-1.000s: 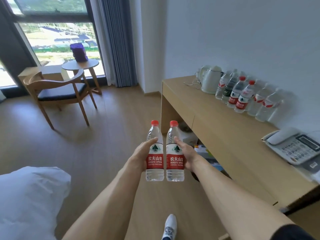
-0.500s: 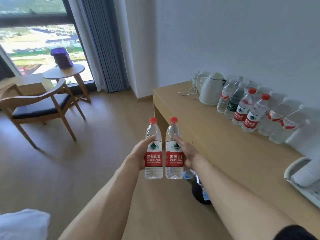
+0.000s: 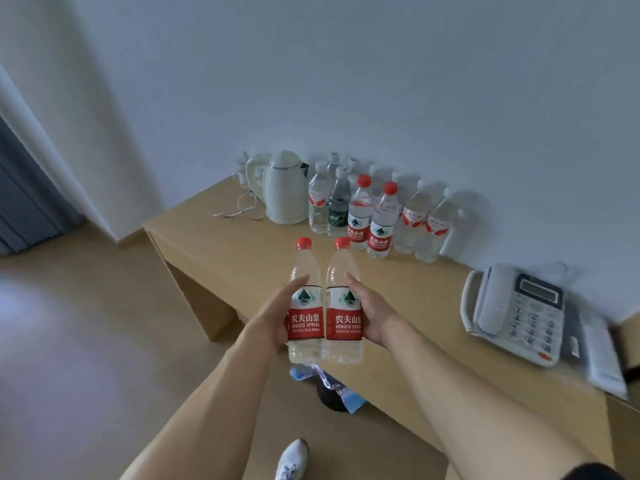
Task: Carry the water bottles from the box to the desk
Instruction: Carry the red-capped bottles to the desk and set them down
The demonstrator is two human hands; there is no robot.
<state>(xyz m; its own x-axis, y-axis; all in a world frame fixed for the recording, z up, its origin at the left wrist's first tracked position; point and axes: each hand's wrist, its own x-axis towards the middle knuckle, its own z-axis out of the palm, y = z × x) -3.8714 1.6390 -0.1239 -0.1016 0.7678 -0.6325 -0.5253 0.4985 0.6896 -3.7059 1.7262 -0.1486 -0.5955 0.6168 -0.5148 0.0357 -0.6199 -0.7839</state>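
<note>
The person is standing at the desk point(image 3: 242, 268) and holding two bottles upright, side by side and touching, over its front edge: the left hand point(image 3: 273, 317) is gripping the left bottle point(image 3: 304, 306) around its label, and the right hand point(image 3: 372, 317) is gripping the right bottle point(image 3: 343, 306) the same way. Both are full-looking, red-capped and not yet resting on the wood. At the back of the desk, against the wall, a row of bottles point(image 3: 377, 216) is already standing just beside the kettle point(image 3: 284, 188); two of them are wearing the same red caps and labels as the pair in hand, which is suggesting that part of the carrying is done, though whether the others came from the box cannot be told. The phone point(image 3: 516, 313) is sitting well apart to the right. The box itself is not showing here, so how many bottles are remaining in it cannot be judged. What is left for this pair, by the look of it, is reaching forward and setting them down in the bare space in front of the row, without knocking the standing ones
</note>
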